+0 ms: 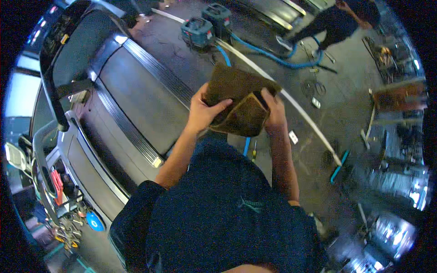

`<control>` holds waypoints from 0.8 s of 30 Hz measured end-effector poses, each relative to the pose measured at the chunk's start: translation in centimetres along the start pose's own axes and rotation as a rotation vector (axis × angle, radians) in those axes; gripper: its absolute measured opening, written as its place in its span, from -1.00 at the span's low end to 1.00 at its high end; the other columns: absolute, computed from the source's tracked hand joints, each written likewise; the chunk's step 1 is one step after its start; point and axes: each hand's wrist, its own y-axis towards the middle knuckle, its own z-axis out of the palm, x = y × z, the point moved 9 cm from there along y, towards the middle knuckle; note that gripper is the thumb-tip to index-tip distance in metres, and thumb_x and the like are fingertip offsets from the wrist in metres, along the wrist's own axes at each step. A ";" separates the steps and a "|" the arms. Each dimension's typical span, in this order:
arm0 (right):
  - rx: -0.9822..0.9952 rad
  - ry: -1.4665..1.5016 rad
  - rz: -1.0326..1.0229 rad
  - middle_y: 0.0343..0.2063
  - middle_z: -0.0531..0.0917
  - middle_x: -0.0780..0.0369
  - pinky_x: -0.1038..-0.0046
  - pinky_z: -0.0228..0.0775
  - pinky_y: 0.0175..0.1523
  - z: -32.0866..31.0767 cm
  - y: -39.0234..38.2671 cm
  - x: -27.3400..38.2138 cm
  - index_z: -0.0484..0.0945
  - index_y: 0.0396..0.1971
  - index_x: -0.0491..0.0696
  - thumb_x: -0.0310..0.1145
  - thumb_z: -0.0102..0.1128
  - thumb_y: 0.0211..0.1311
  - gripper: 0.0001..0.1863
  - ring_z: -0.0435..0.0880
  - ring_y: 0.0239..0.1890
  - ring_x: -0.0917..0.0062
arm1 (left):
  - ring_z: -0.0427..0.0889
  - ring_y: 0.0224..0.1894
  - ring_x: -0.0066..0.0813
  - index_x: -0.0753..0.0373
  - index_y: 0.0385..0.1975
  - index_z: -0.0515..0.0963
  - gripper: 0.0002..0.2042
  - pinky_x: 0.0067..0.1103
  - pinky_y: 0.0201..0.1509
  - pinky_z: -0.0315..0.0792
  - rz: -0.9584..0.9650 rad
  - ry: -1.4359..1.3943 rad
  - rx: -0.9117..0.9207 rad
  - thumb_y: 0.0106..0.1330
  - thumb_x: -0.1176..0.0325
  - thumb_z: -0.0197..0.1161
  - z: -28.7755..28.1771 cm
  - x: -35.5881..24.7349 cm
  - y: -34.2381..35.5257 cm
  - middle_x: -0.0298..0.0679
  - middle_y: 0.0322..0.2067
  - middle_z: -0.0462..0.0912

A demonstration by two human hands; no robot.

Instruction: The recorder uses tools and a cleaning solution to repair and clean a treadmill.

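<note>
A brown cloth [241,119], folded over on itself, is held up in front of my chest between both hands. My left hand [203,110] grips its left edge, with the thumb laid across the front and the fingers behind. On the other side, my right hand [276,112] pinches the right edge near a turned-back corner, thumb on top. Most of the fingers of both hands are hidden by the cloth.
To my left stands a large treadmill [136,86], with a second treadmill [91,166] nearer me. Ahead are teal machine cases [197,32] and a blue hose [266,49]. A long white pole [302,109] slants across the floor. Another person [339,27] is at the far right.
</note>
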 end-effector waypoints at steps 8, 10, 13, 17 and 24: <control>0.532 -0.075 0.275 -0.18 0.74 0.12 0.34 0.57 0.06 9.4 14.1 -7.0 0.56 0.04 -0.21 -0.33 0.22 0.28 -0.61 0.72 -0.16 0.41 | 0.65 -0.06 -0.51 0.37 0.09 0.53 -0.56 -0.53 0.08 0.52 -0.259 0.008 -0.139 0.25 0.37 0.46 -6.6 0.2 16.0 -0.22 -0.08 0.71; 0.611 0.102 0.286 -0.09 0.71 0.05 0.25 0.57 0.07 13.6 18.7 -6.3 0.51 0.04 -0.23 -0.48 0.15 0.26 -0.65 0.73 -0.14 0.34 | 0.65 -0.09 -0.53 0.37 0.08 0.53 -0.58 -0.54 0.05 0.52 -0.154 0.005 -0.171 0.30 0.32 0.43 -9.7 0.3 19.5 -0.22 -0.09 0.71; 0.638 0.091 0.348 0.08 0.61 0.00 0.25 0.38 0.29 17.3 23.8 -6.0 0.56 0.11 -0.09 -0.44 0.12 0.34 -0.65 0.61 0.13 0.20 | 0.64 -0.12 -0.57 0.38 0.07 0.54 -0.59 -0.56 0.03 0.51 -0.066 0.121 -0.211 0.31 0.33 0.42 -13.2 -1.6 23.2 -0.24 -0.12 0.71; 0.851 -1.066 -0.497 0.05 0.59 -0.03 0.31 0.42 0.19 28.1 24.1 0.6 0.60 0.03 -0.10 -0.50 0.21 0.27 -0.68 0.61 0.11 0.20 | 0.61 -0.13 -0.62 0.40 0.06 0.55 -0.62 -0.57 0.03 0.50 0.038 0.196 -0.244 0.32 0.35 0.40 -16.6 -2.6 26.1 -0.26 -0.15 0.72; 1.030 -0.018 0.359 0.13 0.59 0.16 0.31 0.24 0.39 38.4 30.6 -4.3 0.41 0.23 -0.17 -0.62 0.34 0.03 -0.34 0.52 0.23 0.37 | 0.62 -0.07 -0.58 0.41 0.10 0.53 -0.61 -0.57 0.07 0.49 0.033 -0.158 -0.601 0.33 0.41 0.38 -24.0 -1.0 28.7 -0.26 -0.08 0.70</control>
